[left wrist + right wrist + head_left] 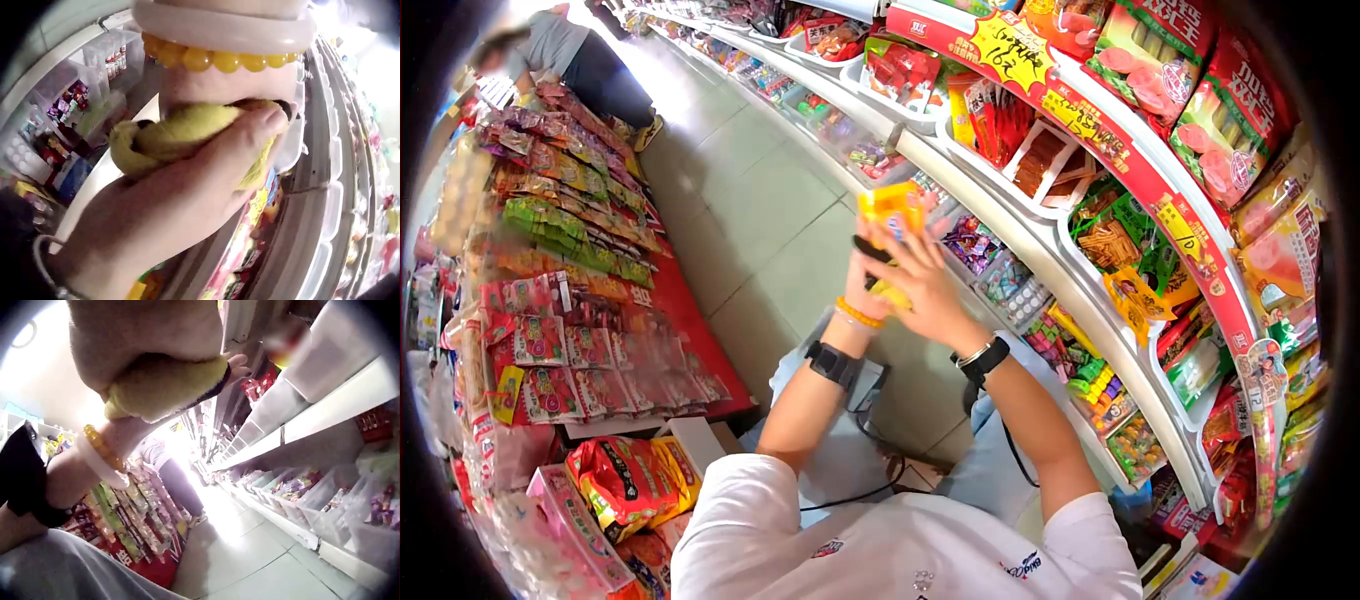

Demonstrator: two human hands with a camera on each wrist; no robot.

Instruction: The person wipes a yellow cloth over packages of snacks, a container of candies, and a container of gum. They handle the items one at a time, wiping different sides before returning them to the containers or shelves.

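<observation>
In the head view both hands meet in front of the knees, over the aisle floor. My left hand point(859, 287), mostly hidden behind the right, holds a shiny orange-yellow packet point(888, 206) that stands up beyond the fingers. My right hand point(932, 297) lies across it with fingers spread over the packet's lower part. Bunched between the hands is a yellow cloth point(187, 128) with dark edging; in the left wrist view the right thumb clamps it close to the left wrist's yellow bead bracelet point(200, 59). The right wrist view shows the cloth point(165, 390) under the right palm.
To the right, white shelves point(990, 225) carry bins of sweets and snack packs. A low display of bagged snacks point(570, 235) lines the left side. Another person point(590, 65) bends at the far left. A black cable point(870, 492) runs across the lap.
</observation>
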